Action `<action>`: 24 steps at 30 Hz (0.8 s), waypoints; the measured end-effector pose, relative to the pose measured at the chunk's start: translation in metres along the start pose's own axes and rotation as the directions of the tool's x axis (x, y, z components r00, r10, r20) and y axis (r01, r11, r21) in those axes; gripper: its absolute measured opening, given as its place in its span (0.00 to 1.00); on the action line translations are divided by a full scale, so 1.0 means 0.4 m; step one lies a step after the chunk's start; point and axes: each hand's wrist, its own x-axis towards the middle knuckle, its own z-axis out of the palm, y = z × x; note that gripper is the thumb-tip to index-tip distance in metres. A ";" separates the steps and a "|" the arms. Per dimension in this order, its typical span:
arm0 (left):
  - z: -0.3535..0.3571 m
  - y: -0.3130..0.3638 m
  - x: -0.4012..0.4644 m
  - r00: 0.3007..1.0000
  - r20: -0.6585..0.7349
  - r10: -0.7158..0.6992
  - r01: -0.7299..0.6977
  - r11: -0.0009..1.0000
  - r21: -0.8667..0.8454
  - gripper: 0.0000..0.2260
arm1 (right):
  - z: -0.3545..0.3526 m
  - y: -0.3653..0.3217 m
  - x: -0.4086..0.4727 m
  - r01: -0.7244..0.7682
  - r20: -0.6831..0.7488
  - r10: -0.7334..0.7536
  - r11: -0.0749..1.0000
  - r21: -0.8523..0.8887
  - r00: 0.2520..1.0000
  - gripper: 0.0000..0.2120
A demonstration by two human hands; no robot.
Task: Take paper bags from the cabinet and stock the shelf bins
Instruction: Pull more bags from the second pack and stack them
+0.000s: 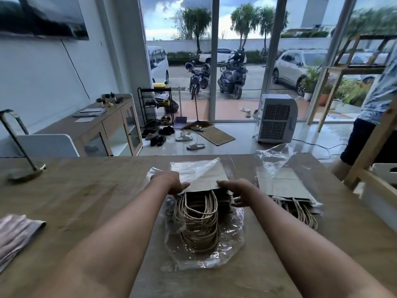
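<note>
A stack of brown paper bags [206, 179] lies flat in the middle of the wooden table [86, 190], half inside a clear plastic wrapper [227, 239]. Its twisted rope handles [197, 224] point toward me. My left hand [171, 183] grips the stack's left side near its open end. My right hand [238, 191] grips the right side, fingers curled around the edge. A second wrapped stack of paper bags [283, 186] lies just to the right. The wooden shelf frame [369, 147] stands at the right edge, with a white bin [384, 171] partly visible.
A brass lamp base [28, 171] stands on the table's left, folded grey cloth [15, 235] at the near left. A person [373, 108] stands at the right by the shelf. Beyond the table are a low cabinet [111, 125], shoes, a white air cooler [277, 119] and glass doors.
</note>
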 end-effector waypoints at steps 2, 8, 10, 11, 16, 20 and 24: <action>0.001 -0.004 0.000 1.000 -0.013 0.006 -0.007 0.999 -0.034 0.31 | 0.003 0.008 0.001 -0.009 0.008 0.009 0.997 0.080 1.000 0.24; 0.005 -0.027 -0.008 0.998 -0.040 0.047 -0.051 0.994 -0.096 0.29 | 0.030 0.014 -0.009 -0.075 0.122 0.033 0.932 0.356 0.992 0.12; -0.001 -0.034 -0.008 0.998 -0.028 0.058 -0.061 0.990 -0.126 0.27 | 0.043 0.001 -0.027 -0.057 0.133 -0.009 0.872 0.486 0.991 0.10; -0.002 -0.036 -0.009 0.998 -0.019 0.060 -0.062 0.987 -0.148 0.27 | 0.048 -0.004 -0.033 -0.056 0.128 -0.018 0.837 0.545 0.992 0.11; 0.014 -0.052 -0.009 0.997 0.017 0.071 -0.065 0.967 -0.247 0.27 | 0.084 -0.007 -0.050 -0.214 0.289 -0.002 0.665 0.715 0.957 0.13; 0.017 -0.071 -0.004 0.996 0.027 0.085 -0.074 0.959 -0.273 0.28 | 0.111 -0.001 -0.055 -0.230 0.307 -0.010 0.640 0.733 0.952 0.16; -0.001 -0.066 -0.005 0.995 0.016 0.103 -0.095 0.958 -0.272 0.28 | 0.138 -0.001 -0.066 -0.195 0.273 -0.090 0.496 0.846 0.958 0.24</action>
